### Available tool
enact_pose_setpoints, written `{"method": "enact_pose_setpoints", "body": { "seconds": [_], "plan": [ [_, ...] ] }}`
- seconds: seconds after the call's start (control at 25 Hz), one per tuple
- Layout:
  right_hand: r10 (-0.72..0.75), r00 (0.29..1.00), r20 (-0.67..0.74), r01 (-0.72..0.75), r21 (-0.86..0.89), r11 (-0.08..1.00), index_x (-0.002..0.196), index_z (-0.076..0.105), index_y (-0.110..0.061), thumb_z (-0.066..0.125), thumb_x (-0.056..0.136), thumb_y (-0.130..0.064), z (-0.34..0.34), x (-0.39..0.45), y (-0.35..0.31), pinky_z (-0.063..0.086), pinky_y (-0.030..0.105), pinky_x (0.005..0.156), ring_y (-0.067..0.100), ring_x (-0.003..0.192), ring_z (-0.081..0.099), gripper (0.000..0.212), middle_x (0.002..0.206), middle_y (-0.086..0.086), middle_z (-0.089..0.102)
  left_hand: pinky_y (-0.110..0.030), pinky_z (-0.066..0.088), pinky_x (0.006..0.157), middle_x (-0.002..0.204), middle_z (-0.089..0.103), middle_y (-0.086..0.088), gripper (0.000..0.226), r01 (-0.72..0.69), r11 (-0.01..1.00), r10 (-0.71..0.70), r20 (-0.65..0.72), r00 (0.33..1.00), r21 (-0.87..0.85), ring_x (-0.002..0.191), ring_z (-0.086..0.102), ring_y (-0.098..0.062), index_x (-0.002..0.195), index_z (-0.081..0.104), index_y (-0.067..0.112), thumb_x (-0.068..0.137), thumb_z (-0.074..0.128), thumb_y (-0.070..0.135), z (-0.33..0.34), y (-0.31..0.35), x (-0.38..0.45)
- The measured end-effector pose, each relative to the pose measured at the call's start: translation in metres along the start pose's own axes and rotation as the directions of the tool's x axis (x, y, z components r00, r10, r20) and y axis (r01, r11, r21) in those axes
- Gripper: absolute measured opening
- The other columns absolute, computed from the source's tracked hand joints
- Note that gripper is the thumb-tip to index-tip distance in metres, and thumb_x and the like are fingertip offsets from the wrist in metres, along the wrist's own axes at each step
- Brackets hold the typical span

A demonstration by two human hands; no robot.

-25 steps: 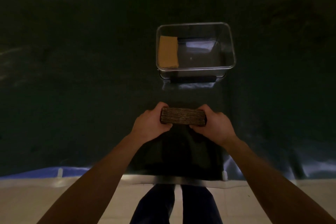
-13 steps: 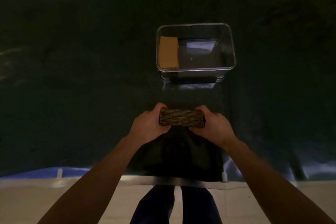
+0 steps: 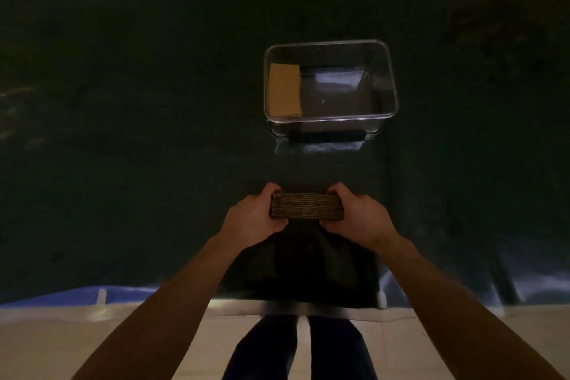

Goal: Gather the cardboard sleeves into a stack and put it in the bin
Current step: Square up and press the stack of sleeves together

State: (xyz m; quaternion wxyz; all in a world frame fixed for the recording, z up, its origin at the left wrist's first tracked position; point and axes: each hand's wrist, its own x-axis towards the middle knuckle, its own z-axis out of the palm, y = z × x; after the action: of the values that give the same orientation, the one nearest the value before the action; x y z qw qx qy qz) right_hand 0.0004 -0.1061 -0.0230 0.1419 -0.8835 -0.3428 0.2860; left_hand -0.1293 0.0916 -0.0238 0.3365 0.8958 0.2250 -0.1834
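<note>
A thick stack of brown cardboard sleeves [image 3: 307,206] is held edge-on over the dark table, its layered side facing me. My left hand [image 3: 253,216] grips its left end and my right hand [image 3: 357,216] grips its right end. Farther away stands a clear plastic bin [image 3: 391,77] with a black handle on its near side. One tan cardboard sleeve [image 3: 285,90] lies flat inside the bin against its left wall.
The dark table cover [image 3: 123,133] spreads widely to both sides and behind the bin. Its near edge [image 3: 293,307] runs across the bottom of the view, with pale floor tiles [image 3: 46,345] and my legs [image 3: 299,348] below it.
Both hands, holding the stack, have shifted very slightly away from me and to the left. The bin and the sleeve in it have stayed put.
</note>
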Motion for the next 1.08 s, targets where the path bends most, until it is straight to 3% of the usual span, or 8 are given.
{"method": "enact_pose_setpoints", "body": {
  "seconds": [0.2, 0.32, 0.44, 0.52, 0.68, 0.84, 0.96, 1.08],
  "plan": [
    [0.025, 0.999, -0.040, -0.024, 0.018, 1.000, 0.112, 0.052, -0.031, 0.072, 0.073, -0.052, 0.001, 0.002, -0.003, 0.053, 0.033, 0.074, 0.021, 0.089, 0.068, 0.049, 0.097, -0.003, 0.072, -0.036, 0.055, 0.077, 0.096, 0.067, 0.010, 0.045, -0.029, 0.994, 0.028, -0.010, 1.000, -0.108, 0.087, 0.066, -0.011, 0.113, 0.048, 0.033, 0.077, 0.075, 0.034, 0.003, -0.003, 0.004],
    [0.077, 0.997, -0.012, -0.072, 0.226, 0.972, 0.107, 0.057, -0.028, 0.079, 0.070, -0.046, -0.002, -0.003, -0.004, 0.053, 0.030, 0.071, 0.014, 0.084, 0.068, 0.047, 0.096, -0.004, 0.071, -0.032, 0.052, 0.085, 0.104, 0.059, 0.008, 0.043, -0.058, 0.931, 0.039, -0.060, 0.997, -0.360, 0.094, 0.061, -0.008, 0.101, 0.055, 0.037, 0.070, 0.083, 0.025, -0.006, -0.009, 0.003],
    [0.128, 0.983, 0.133, -0.185, 0.668, 0.721, 0.103, 0.060, -0.027, 0.085, 0.071, -0.030, 0.002, -0.005, -0.018, 0.050, 0.025, 0.050, -0.001, 0.052, 0.059, 0.041, 0.087, -0.002, 0.068, -0.037, 0.050, 0.094, 0.115, 0.058, -0.002, 0.046, 0.008, 0.573, 0.017, 0.022, 1.000, -0.820, 0.108, 0.060, -0.018, 0.105, 0.060, 0.031, 0.067, 0.084, 0.023, -0.013, -0.001, -0.004],
    [0.136, 0.985, 0.104, -0.168, 0.726, 0.666, 0.104, 0.061, -0.029, 0.085, 0.071, -0.030, 0.010, -0.006, -0.029, 0.050, 0.022, 0.054, 0.001, 0.058, 0.061, 0.041, 0.087, -0.006, 0.067, -0.043, 0.050, 0.098, 0.117, 0.061, -0.005, 0.050, 0.022, 0.374, 0.028, 0.035, 0.999, -0.927, 0.112, 0.060, -0.023, 0.107, 0.060, 0.033, 0.064, 0.083, 0.023, -0.011, 0.007, -0.005],
    [0.085, 0.985, -0.151, -0.017, 0.405, 0.914, 0.099, 0.061, -0.027, 0.084, 0.066, -0.045, 0.009, -0.004, -0.022, 0.044, 0.018, 0.069, 0.005, 0.081, 0.056, 0.044, 0.094, -0.010, 0.055, -0.041, 0.054, 0.095, 0.117, 0.063, -0.001, 0.053, -0.044, 0.643, 0.047, -0.018, 0.999, -0.764, 0.110, 0.063, -0.017, 0.106, 0.057, 0.038, 0.064, 0.085, 0.020, -0.023, 0.008, -0.002],
    [-0.042, 0.990, -0.133, 0.055, 0.096, 0.994, 0.105, 0.061, -0.020, 0.078, 0.064, -0.056, 0.003, -0.003, -0.014, 0.046, 0.029, 0.076, 0.013, 0.092, 0.054, 0.057, 0.100, -0.012, 0.046, -0.034, 0.057, 0.088, 0.101, 0.067, 0.007, 0.053, -0.137, 0.800, 0.141, -0.039, 0.989, -0.584, 0.096, 0.067, -0.006, 0.099, 0.054, 0.037, 0.067, 0.085, 0.008, -0.029, 0.009, -0.007],
    [-0.095, 0.987, -0.131, 0.114, 0.145, 0.983, 0.121, 0.055, -0.023, 0.082, 0.064, -0.046, -0.006, -0.004, -0.025, 0.043, 0.028, 0.085, 0.012, 0.106, 0.051, 0.067, 0.115, -0.007, 0.056, -0.031, 0.057, 0.084, 0.100, 0.066, 0.011, 0.056, -0.252, 0.878, 0.229, -0.105, 0.968, -0.406, 0.093, 0.065, -0.002, 0.100, 0.049, 0.039, 0.065, 0.086, 0.016, -0.032, 0.025, -0.010],
    [-0.078, 0.989, -0.125, 0.128, 0.468, 0.874, 0.122, 0.049, -0.032, 0.087, 0.062, -0.029, -0.011, -0.004, -0.044, 0.050, 0.023, 0.085, 0.002, 0.100, 0.061, 0.071, 0.109, -0.012, 0.064, -0.027, 0.050, 0.081, 0.102, 0.056, 0.019, 0.058, -0.340, 0.933, 0.327, -0.118, 0.938, -0.120, 0.094, 0.056, -0.002, 0.107, 0.045, 0.040, 0.065, 0.083, 0.028, -0.044, 0.044, -0.010]
  ]
}}
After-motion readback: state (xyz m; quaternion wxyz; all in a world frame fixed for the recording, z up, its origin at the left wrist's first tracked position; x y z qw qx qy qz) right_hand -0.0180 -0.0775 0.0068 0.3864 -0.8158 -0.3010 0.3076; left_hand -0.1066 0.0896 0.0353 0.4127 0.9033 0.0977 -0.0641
